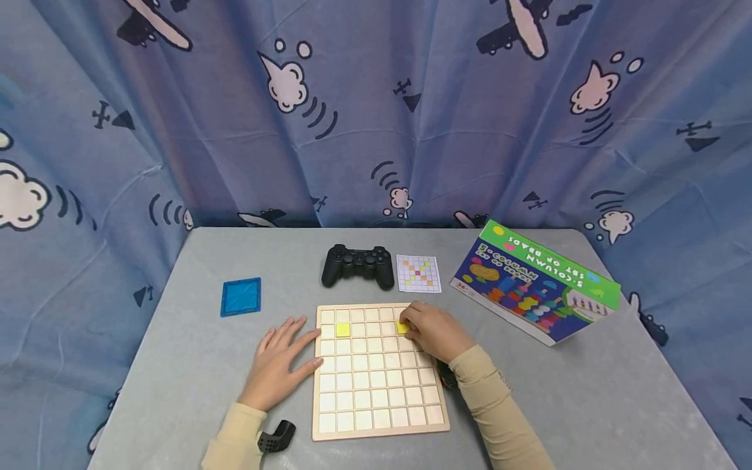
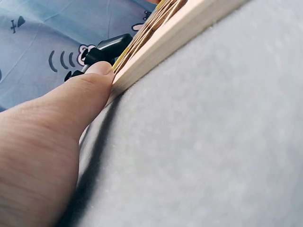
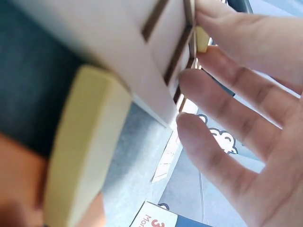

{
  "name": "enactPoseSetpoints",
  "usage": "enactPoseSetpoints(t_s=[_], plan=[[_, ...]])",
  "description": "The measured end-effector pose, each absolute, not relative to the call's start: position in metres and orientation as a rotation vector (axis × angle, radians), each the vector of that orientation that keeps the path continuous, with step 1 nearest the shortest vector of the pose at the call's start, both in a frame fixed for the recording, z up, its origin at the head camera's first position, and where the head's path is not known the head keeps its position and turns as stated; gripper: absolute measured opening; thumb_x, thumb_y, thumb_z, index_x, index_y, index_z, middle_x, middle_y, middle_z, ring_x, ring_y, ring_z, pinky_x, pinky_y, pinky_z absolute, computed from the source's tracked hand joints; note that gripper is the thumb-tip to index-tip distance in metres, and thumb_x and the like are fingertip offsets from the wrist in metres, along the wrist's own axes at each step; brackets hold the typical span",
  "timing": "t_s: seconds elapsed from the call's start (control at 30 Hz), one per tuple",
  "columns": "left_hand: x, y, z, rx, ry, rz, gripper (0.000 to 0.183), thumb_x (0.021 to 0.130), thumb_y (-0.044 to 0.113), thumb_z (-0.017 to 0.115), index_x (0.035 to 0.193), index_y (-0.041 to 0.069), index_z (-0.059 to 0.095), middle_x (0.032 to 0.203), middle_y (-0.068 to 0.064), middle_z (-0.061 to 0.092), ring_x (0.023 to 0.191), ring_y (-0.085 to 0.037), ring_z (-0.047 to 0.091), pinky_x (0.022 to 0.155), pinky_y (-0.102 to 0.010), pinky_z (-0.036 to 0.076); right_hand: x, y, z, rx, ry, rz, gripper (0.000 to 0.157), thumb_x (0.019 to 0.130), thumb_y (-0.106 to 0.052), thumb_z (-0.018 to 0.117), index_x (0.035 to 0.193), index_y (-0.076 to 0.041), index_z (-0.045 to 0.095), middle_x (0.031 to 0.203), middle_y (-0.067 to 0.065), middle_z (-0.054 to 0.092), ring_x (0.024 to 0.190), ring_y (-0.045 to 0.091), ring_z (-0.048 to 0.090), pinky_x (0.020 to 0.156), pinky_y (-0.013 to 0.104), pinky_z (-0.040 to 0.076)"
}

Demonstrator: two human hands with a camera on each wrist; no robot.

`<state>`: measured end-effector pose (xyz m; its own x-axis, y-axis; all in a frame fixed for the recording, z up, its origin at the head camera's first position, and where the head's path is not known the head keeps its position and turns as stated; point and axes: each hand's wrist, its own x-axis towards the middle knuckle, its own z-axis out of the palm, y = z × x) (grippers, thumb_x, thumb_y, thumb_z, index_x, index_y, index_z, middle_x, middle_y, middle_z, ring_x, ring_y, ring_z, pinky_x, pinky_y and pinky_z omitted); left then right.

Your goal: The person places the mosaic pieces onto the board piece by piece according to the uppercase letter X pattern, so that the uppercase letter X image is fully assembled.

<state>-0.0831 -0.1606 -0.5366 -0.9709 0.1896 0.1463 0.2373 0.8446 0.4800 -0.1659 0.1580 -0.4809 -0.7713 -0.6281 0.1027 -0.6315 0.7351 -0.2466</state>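
Observation:
A wooden grid board [image 1: 378, 380] with white cells lies on the table. One yellow square tile [image 1: 343, 329] sits in a cell at its upper left. Near the board's upper right, my right hand [image 1: 433, 331] pinches another yellow tile [image 1: 402, 327] between thumb and finger, at a cell. The right wrist view shows this held tile [image 3: 202, 39] at the grid, with the other fingers spread over the board's edge. My left hand [image 1: 276, 365] lies flat on the left, fingers extended, its thumb [image 2: 97, 78] touching the board's side.
A black game controller [image 1: 358, 265] and a printed pattern card [image 1: 418, 273] lie behind the board. A blue square tray [image 1: 241, 297] is at left; a colourful toy box [image 1: 534, 282] stands at right. A loose yellow block [image 3: 85, 146] looms near the right wrist camera, beside something orange [image 3: 19, 177].

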Motion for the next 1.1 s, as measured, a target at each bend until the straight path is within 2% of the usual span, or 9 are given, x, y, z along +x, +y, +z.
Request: enactPoseSetpoints(t_s=[0.53, 0.8, 0.97, 1.1], plan=[[-0.085, -0.158, -0.535, -0.351, -2.928, -0.763, 0.057, 0.087, 0.055, 0.061, 0.136, 0.027, 0.055, 0.152, -0.006, 0.038, 0.143, -0.028, 0.026, 0.118, -0.052, 0.012, -0.163, 0.160, -0.482, 1.036, -2.928, 0.420, 0.021, 0.083, -0.013, 0.076, 0.102, -0.012, 0.066, 0.095, -0.001, 0.062, 0.077, 0.010, 0.056, 0.069, 0.029, 0.053], [-0.086, -0.159, -0.537, -0.456, -2.779, -0.803, 0.064, 0.078, 0.056, 0.070, 0.134, 0.026, 0.057, 0.149, -0.003, 0.042, 0.140, -0.027, 0.032, 0.115, -0.059, 0.006, -0.164, 0.160, -0.480, 1.032, -2.935, 0.436, 0.023, 0.083, -0.014, 0.075, 0.103, -0.012, 0.065, 0.097, -0.001, 0.062, 0.079, 0.010, 0.057, 0.070, 0.030, 0.053], [-0.085, -0.158, -0.540, -0.525, -2.854, -0.864, 0.067, 0.080, 0.062, 0.064, 0.138, 0.030, 0.051, 0.154, 0.001, 0.035, 0.144, -0.025, 0.025, 0.118, -0.050, 0.011, -0.159, 0.167, -0.471, 0.955, -3.003, 0.470, 0.025, 0.085, -0.018, 0.074, 0.107, -0.011, 0.064, 0.101, 0.000, 0.062, 0.078, 0.010, 0.056, 0.069, 0.032, 0.053], [-0.084, -0.157, -0.542, -0.524, -2.923, -0.812, 0.068, 0.083, 0.065, 0.058, 0.140, 0.031, 0.049, 0.154, 0.001, 0.033, 0.144, -0.025, 0.025, 0.118, -0.048, 0.010, -0.153, 0.185, -0.462, 0.825, -3.078, 0.482, 0.028, 0.086, -0.017, 0.073, 0.112, -0.009, 0.064, 0.105, 0.004, 0.064, 0.086, 0.016, 0.062, 0.078, 0.037, 0.056]])
